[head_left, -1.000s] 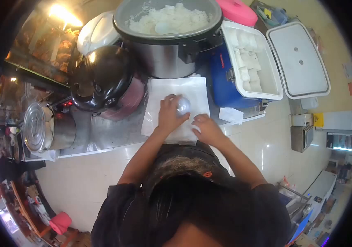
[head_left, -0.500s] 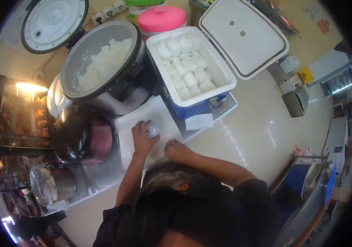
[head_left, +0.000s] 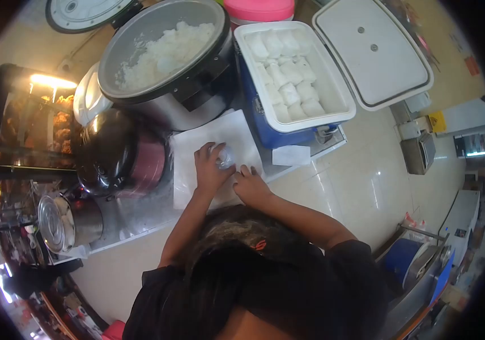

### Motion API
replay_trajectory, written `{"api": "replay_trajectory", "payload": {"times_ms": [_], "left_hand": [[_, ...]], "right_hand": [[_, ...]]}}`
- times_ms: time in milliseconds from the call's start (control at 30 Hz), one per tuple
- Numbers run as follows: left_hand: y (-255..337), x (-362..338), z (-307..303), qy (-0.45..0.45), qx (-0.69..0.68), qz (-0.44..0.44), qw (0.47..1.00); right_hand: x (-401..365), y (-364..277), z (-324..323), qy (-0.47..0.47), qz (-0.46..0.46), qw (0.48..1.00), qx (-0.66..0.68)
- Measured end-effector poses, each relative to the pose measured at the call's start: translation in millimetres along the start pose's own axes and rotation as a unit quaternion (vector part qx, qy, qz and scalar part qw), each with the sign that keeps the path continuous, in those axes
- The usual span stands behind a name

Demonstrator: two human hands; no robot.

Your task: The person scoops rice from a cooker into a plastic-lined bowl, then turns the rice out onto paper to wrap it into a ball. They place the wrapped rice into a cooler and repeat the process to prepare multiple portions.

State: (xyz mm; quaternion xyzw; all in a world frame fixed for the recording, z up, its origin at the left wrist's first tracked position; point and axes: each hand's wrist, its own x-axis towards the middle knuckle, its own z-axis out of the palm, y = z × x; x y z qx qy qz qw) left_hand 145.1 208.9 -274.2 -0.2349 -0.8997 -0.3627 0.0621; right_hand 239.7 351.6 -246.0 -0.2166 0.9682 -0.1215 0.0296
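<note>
My left hand (head_left: 211, 170) curls around a small, clear, round object (head_left: 226, 157), which looks like a plastic cup or mould. It stands over white paper sheets (head_left: 237, 126) on the metal table. Close beside it, my right hand (head_left: 250, 186) has its fingers bent near the base of the clear object, at the right part of the paper. What those fingers pinch, if anything, is too small to make out. Behind the paper stands a large open rice cooker (head_left: 166, 107) with white rice (head_left: 177, 54) inside.
Right of the cooker, an open blue and white cooler box (head_left: 344, 116) holds several white wrapped packets (head_left: 290, 93). A white paper piece (head_left: 291, 156) lies by its front. At left are a dark lidded pot (head_left: 106, 158), a steel pot (head_left: 84, 224) and a lit food display (head_left: 38, 124).
The view has shifted, so the table appears higher and further right. My right hand has come nearer the clear object and its fingers have lifted. My left hand keeps its hold.
</note>
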Motion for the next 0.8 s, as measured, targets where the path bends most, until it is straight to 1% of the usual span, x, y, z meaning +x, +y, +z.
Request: {"api": "replay_trajectory", "payload": {"times_ms": [33,67,167,267,300,333,467,533,567,600,633,700,733,800], "left_hand": [[0.1,0.6,-2.3,0.005,-0.002,-0.004,1.000],[2.3,0.1,-4.4,0.009,-0.005,-0.007,1.000],[12.1,2.9,-18.6,0.041,-0.034,-0.013,0.999],[24.5,-2.5,-60.8,0.067,-0.061,-0.037,0.995],[23.1,-8.1,-75.1,0.074,-0.069,-0.047,0.994],[15.6,-20.4,-88.8,0.069,-0.015,-0.069,0.995],[-21.9,-86.0,-137.4,0.067,0.121,-0.130,0.982],[-40.0,-119.3,-154.0,0.072,0.187,-0.151,0.968],[-49.2,-133.6,-160.7,0.074,0.196,-0.179,0.961],[-59.2,-146.4,-165.6,0.077,0.203,-0.205,0.954],[-70.7,-157.7,-167.9,0.080,0.207,-0.230,0.948],[-109.2,-182.2,-165.7,0.101,0.165,-0.262,0.946],[-119.0,-186.3,-160.7,0.110,0.142,-0.277,0.944],[-104.0,-173.4,-160.6,0.143,0.255,-0.224,0.930]], "right_hand": [[-0.3,-0.1,-2.9,-0.005,0.001,1.000,-0.020],[-0.9,0.3,-0.4,0.013,0.010,1.000,-0.022],[0.9,7.5,1.4,-0.046,0.031,0.993,0.100],[0.0,11.1,-0.7,-0.059,0.074,0.978,0.188],[0.2,11.7,-1.4,-0.050,0.087,0.976,0.192],[0.4,12.0,-1.8,-0.041,0.099,0.975,0.196],[-0.4,11.5,7.4,-0.008,0.172,0.961,0.215],[-2.3,16.9,17.4,0.020,0.153,0.963,0.222],[-1.7,19.3,20.8,0.035,0.147,0.963,0.221],[2.3,20.6,10.3,0.019,0.109,0.977,0.184],[4.5,20.9,4.3,-0.003,0.109,0.978,0.179],[8.0,20.0,-7.6,-0.044,0.114,0.979,0.161],[8.9,19.7,-15.5,-0.041,0.128,0.974,0.183],[13.6,14.4,-31.6,-0.032,0.152,0.961,0.227]]}}
